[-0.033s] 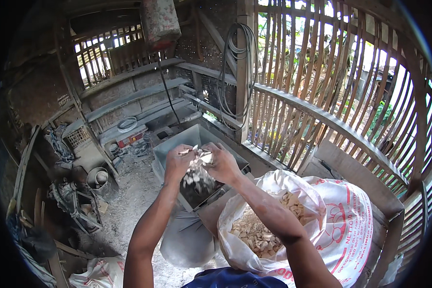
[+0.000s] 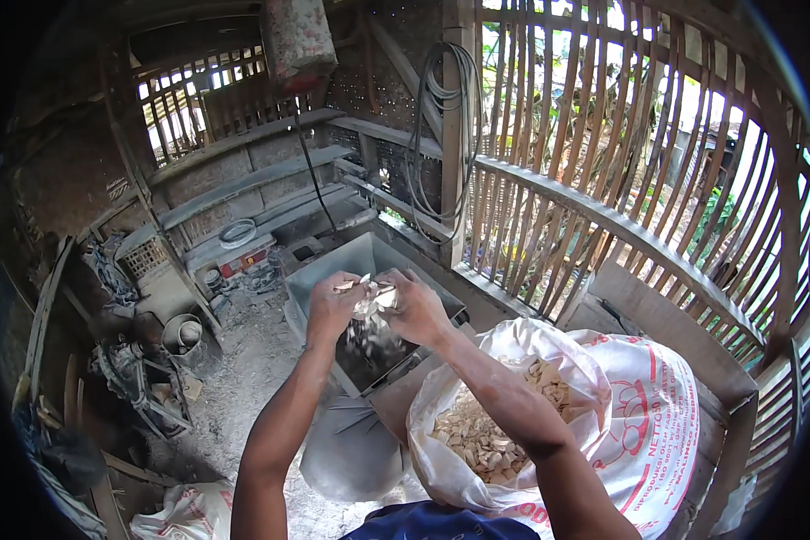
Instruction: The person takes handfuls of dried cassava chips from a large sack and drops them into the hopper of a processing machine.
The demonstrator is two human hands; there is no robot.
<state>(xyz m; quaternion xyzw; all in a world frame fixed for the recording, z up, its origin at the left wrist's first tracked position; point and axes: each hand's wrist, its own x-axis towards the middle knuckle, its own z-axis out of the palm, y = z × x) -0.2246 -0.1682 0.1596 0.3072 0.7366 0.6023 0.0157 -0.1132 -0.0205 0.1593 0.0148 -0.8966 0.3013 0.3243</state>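
My left hand (image 2: 329, 311) and my right hand (image 2: 416, 310) are cupped close together above a grey metal hopper (image 2: 360, 255). Between them is a handful of pale, dry, broken chips (image 2: 370, 306), possibly dried cassava. Fingers of both hands curl around the pieces. Some chips spill from beneath the hands and blur as they fall into the hopper's dark inside. Just right of the hopper, under my right forearm, an open white woven sack (image 2: 427, 450) holds many more chips (image 2: 481, 432).
A full sack with red print (image 2: 661, 396) leans at right, by a slatted wall (image 2: 603, 135). Below the hopper bulges a grey cloth bag (image 2: 351, 454). A bucket (image 2: 189, 346) and machine parts (image 2: 139, 378) stand left. Overhead hangs a weathered block (image 2: 299, 40); coiled hose (image 2: 459, 90) hangs behind.
Chips have dropped lower toward the hopper, and fewer show just beneath my hands. Both hands keep nearly the same place and grip.
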